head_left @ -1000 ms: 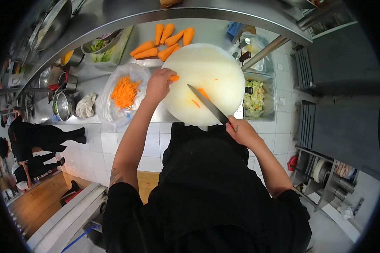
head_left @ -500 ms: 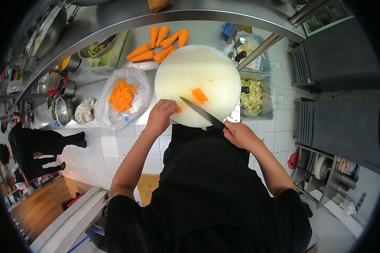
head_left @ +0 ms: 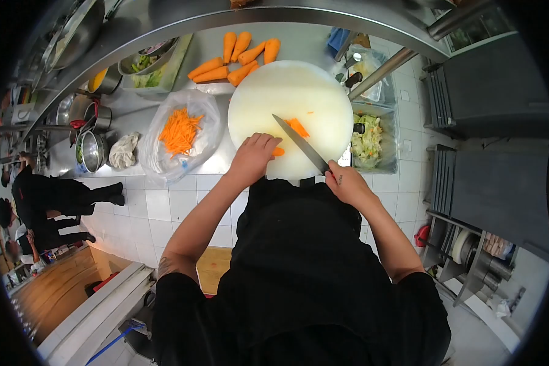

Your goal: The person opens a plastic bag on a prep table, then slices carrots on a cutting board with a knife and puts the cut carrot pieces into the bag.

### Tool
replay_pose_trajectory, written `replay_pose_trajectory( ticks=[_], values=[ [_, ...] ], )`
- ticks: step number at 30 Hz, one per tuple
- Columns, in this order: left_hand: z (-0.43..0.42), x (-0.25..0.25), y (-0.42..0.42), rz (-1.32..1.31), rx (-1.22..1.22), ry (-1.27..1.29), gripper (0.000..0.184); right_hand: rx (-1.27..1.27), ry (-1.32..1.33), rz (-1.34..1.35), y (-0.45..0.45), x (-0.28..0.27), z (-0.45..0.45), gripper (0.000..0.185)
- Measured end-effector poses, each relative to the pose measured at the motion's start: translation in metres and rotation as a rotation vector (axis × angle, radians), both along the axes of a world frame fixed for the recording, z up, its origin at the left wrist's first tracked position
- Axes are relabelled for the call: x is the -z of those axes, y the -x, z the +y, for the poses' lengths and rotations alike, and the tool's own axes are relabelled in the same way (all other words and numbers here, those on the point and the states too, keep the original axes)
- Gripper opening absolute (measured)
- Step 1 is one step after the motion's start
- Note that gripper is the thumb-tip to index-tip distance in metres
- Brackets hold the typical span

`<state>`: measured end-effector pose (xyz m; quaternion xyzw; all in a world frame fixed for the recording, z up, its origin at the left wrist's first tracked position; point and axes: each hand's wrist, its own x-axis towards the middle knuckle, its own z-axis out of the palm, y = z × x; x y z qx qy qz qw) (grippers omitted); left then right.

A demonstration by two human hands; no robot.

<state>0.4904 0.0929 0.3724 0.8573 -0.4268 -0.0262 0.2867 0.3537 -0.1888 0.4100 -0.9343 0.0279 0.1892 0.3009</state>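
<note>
A round white cutting board (head_left: 268, 91) lies in front of me at the counter's edge. My right hand (head_left: 346, 184) is wrapped round the black handle of a kitchen knife (head_left: 303, 144). Its blade slants up and left across the board, beside a small bunch of cut carrot strips (head_left: 297, 127). At the board's lower left, my left hand (head_left: 253, 158) has its fingers bent over a piece of carrot (head_left: 278, 152), whose end shows beside the fingertips. Part of that piece is hidden under the hand. The blade is a little to the right of it.
An open plastic bag (head_left: 208, 116) with carrot strips (head_left: 180, 132) lies left of the board. Several whole carrots (head_left: 212, 74) lie behind. At right stands a tub of chopped vegetables (head_left: 367, 143). A steel shelf (head_left: 226, 18) overhangs the counter; people in black (head_left: 58, 194) stand far left.
My left hand has moved right across the board, and more of the carrot piece shows. The knife has shifted, its tip now farther up the board near the cut strips. The view has moved slightly.
</note>
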Motion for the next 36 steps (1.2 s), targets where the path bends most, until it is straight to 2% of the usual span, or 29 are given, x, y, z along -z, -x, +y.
replay_pose_trajectory(
  ticks=[2, 5, 9, 11, 16, 20, 22, 25, 32, 34, 36],
  values=[
    [-0.012, 0.0, 0.005, -0.03, -0.071, -0.175, 0.043, 0.004, 0.0, -0.001, 0.001, 0.0, 0.0, 0.02],
    [-0.022, 0.008, 0.008, -0.145, -0.103, -0.288, 0.044, 0.001, 0.005, -0.019, -0.001, -0.001, 0.0, 0.02],
    [-0.018, 0.01, -0.005, -0.121, -0.092, -0.303, 0.043, -0.003, -0.001, -0.034, 0.0, 0.003, -0.001, 0.02],
    [-0.012, 0.005, -0.019, 0.081, -0.075, -0.139, 0.041, -0.004, -0.004, -0.051, 0.002, 0.005, 0.0, 0.02],
    [0.0, -0.005, -0.047, 0.211, -0.088, -0.119, 0.032, 0.003, -0.019, -0.049, 0.002, 0.007, -0.002, 0.02],
    [0.016, -0.01, -0.057, 0.207, -0.052, -0.133, 0.028, 0.009, -0.028, -0.03, 0.001, 0.006, -0.002, 0.02],
    [0.027, -0.008, -0.056, 0.287, 0.052, -0.038, 0.026, 0.011, -0.02, -0.015, 0.0, 0.006, -0.003, 0.019],
    [0.04, -0.009, -0.046, 0.332, 0.073, 0.009, 0.028, 0.009, -0.026, -0.029, 0.001, 0.009, -0.003, 0.019],
    [0.043, -0.018, -0.016, 0.188, 0.086, 0.033, 0.04, -0.01, -0.008, -0.012, -0.001, 0.006, -0.005, 0.02],
    [0.042, -0.013, -0.006, 0.138, -0.036, 0.006, 0.042, -0.001, -0.01, 0.026, -0.003, 0.005, -0.005, 0.021],
    [0.039, -0.006, -0.002, 0.117, -0.047, -0.03, 0.041, -0.008, -0.014, 0.029, -0.004, 0.003, -0.005, 0.021]
  ],
)
